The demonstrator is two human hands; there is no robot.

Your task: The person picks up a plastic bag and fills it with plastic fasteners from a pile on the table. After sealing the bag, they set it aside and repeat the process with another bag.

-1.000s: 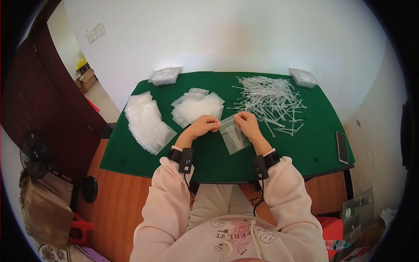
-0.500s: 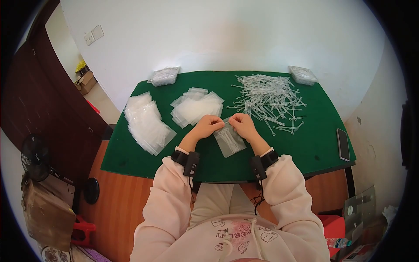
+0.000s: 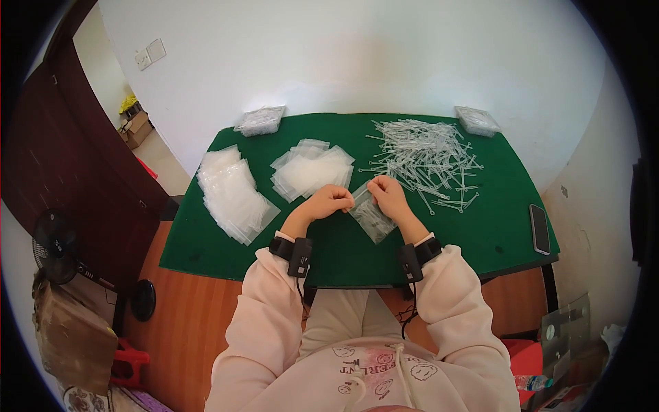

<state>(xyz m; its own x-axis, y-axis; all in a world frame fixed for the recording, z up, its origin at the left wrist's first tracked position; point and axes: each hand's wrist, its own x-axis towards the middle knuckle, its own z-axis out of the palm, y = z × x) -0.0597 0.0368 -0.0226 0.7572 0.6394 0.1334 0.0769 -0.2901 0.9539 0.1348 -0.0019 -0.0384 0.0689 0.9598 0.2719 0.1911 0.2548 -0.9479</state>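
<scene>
Between my hands hangs a clear zip bag (image 3: 373,223) with several thin clear pieces inside, tilted with its lower corner towards me. My left hand (image 3: 331,200) is closed in a pinch at the bag's upper left corner. At the upper right part of its top edge, the fingers of my right hand (image 3: 388,194) are pinched on the bag. Behind my right hand spreads a loose pile of thin clear plastic sticks (image 3: 425,154) with loop-shaped ends. Beyond my left hand lies a heap of flat clear bags (image 3: 312,170).
Another fanned stack of clear bags (image 3: 233,196) covers the left of the green table (image 3: 226,261). Filled clear packs stand at the back left (image 3: 261,121) and back right (image 3: 478,121). A phone (image 3: 539,229) lies near the right edge. The white wall (image 3: 357,62) borders the back.
The zip bag has turned, its lower end swinging to the right. My right hand has shifted slightly right and down along its top edge; my left hand has barely moved.
</scene>
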